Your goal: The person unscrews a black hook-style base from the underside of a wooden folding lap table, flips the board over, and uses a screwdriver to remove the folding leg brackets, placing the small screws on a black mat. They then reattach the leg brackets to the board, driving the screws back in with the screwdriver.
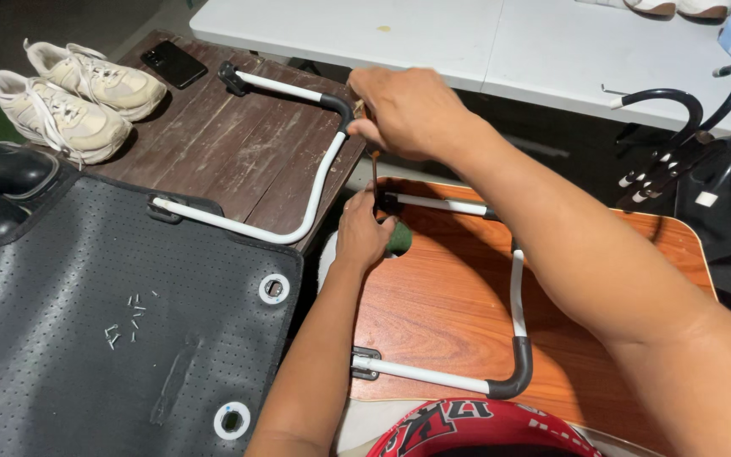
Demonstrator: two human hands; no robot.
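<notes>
wood-grain orange board [458, 296] lies underside up, with a white u-shaped tube leg [516, 292] on it. the leg's near end sits in a bracket [365, 362]; the far end lies by the board's far edge, under the hands. right hand [408, 110] is closed around the handle of a screwdriver [375, 173], held upright, tip down at that far end. left hand [363, 233] rests at the tip with fingers curled; cannot tell whether it pinches a screw or only steadies the shaft. judgement: near bracket looks fixed, far end in progress. a dark wooden board [222, 135] beside it already carries a similar white leg [298, 203]. small screws [124, 326] lie loose on the black mat [86, 338], so fastening appears unfinished. more curved legs [678, 144] wait at right.
</notes>
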